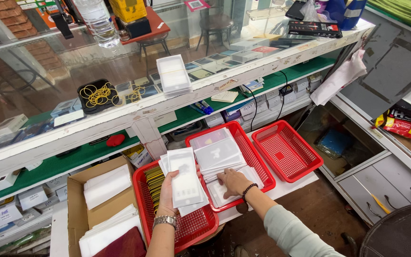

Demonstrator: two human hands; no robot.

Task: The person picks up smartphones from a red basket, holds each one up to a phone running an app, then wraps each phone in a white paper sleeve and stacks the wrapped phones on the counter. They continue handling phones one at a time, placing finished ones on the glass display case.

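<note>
Shop counter: left hand [167, 190] gripping white packets [185, 183], right hand [233, 182] on middle basket's [262, 164] packets.

Three baskets [287, 150] are bright red plastic with a fine mesh pattern. The packets [186, 183] in the left hand [167, 190] are white and translucent, as is the stack [217, 154] in the middle basket. Shelf lining [67, 159] is green. Rubber bands [98, 94] are yellow in a black tray [83, 105]. The cardboard box [74, 200] is brown.
</note>
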